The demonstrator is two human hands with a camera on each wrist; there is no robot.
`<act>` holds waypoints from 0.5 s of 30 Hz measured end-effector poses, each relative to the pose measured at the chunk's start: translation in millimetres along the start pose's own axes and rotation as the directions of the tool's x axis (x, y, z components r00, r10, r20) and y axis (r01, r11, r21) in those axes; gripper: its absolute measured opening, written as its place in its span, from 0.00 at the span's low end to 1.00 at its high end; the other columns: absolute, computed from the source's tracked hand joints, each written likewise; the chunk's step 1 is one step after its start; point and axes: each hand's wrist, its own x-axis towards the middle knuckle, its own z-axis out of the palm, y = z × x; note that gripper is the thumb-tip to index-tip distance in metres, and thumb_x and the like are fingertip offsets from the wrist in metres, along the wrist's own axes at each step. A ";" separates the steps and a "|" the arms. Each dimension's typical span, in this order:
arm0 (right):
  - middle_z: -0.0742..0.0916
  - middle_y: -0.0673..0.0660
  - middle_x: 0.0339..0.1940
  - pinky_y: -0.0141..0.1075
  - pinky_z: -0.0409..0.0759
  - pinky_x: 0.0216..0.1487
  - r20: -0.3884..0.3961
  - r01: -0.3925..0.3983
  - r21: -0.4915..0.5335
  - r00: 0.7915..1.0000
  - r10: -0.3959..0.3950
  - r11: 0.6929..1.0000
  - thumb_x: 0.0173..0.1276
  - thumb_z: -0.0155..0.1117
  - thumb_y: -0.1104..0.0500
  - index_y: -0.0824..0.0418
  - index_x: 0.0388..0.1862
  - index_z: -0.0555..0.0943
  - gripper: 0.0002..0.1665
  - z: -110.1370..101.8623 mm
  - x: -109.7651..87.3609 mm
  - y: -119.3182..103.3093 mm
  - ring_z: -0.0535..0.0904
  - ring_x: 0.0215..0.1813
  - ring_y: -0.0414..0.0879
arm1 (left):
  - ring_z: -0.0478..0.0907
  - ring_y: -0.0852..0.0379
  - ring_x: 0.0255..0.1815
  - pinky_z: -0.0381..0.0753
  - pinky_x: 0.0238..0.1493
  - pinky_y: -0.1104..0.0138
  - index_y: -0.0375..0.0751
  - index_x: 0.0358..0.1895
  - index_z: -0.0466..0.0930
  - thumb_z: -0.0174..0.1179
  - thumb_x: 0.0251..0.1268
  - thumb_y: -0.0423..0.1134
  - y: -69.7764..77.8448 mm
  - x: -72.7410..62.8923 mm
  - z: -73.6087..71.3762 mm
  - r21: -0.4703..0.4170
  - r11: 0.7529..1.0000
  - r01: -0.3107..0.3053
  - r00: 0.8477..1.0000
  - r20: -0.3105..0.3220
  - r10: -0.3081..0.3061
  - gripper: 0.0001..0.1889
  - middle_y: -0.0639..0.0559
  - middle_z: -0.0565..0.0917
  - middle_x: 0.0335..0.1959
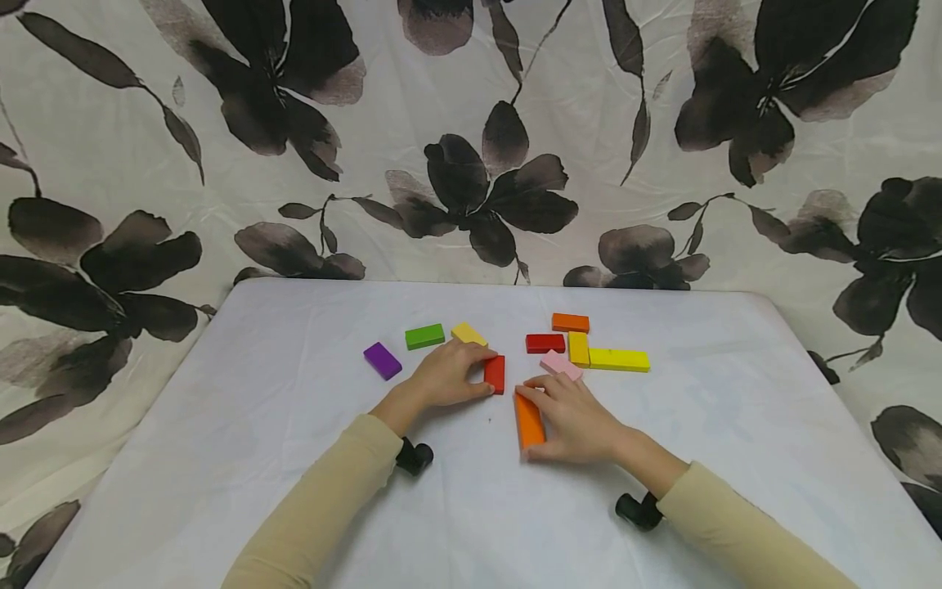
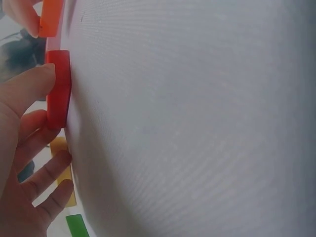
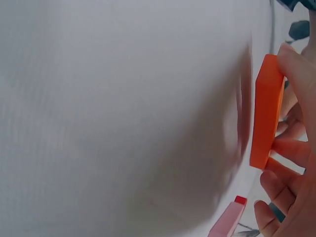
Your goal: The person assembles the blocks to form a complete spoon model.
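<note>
My left hand (image 1: 449,374) pinches a red block (image 1: 495,375) by its two ends, thumb at the near end. In the left wrist view, the other fingers spread beside a yellow-orange block (image 2: 60,148). To the right, my right hand (image 1: 577,421) grips a longer orange block (image 1: 529,421) lengthwise between thumb and fingertips. The right wrist view has this orange block (image 3: 267,111) seemingly just off the cloth, with a shadow under it. A pink block (image 1: 561,365) lies just beyond the right fingers.
Beyond the hands, a purple block (image 1: 383,361) and a green block (image 1: 424,336) lie left. On the right are a second red block (image 1: 545,343), a small orange block (image 1: 570,322), an upright-looking yellow block (image 1: 578,349) and a long yellow block (image 1: 620,360). White cloth (image 1: 294,393) covers the table.
</note>
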 end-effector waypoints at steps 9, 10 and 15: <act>0.74 0.54 0.58 0.44 0.67 0.56 -0.009 0.017 -0.034 1.000 -0.017 0.999 0.48 0.67 0.34 0.59 0.64 0.70 0.48 5.1 -1.9 -10.6 0.66 0.57 0.48 | 0.72 0.53 0.57 0.68 0.61 0.59 0.47 0.59 0.75 0.66 0.52 0.49 -0.5 0.1 0.2 0.003 1.000 -0.006 1.000 -0.005 0.006 0.28 0.53 0.78 0.57; 0.74 0.54 0.58 0.44 0.67 0.56 -0.004 0.016 -0.035 1.000 -0.016 0.999 0.48 0.67 0.34 0.59 0.64 0.69 0.48 5.4 -2.1 -11.9 0.66 0.57 0.48 | 0.71 0.53 0.57 0.68 0.61 0.59 0.47 0.59 0.75 0.66 0.52 0.49 -0.5 0.1 0.2 0.006 1.000 -0.006 1.000 -0.005 0.006 0.28 0.53 0.78 0.57; 0.74 0.54 0.59 0.43 0.68 0.54 0.003 0.003 -0.046 1.000 -0.003 0.999 0.48 0.66 0.33 0.59 0.64 0.69 0.49 6.6 -3.5 -16.7 0.66 0.56 0.47 | 0.71 0.54 0.57 0.68 0.61 0.60 0.48 0.59 0.74 0.65 0.52 0.49 0.2 0.2 0.4 0.003 1.000 0.004 1.000 -0.002 -0.004 0.28 0.53 0.77 0.57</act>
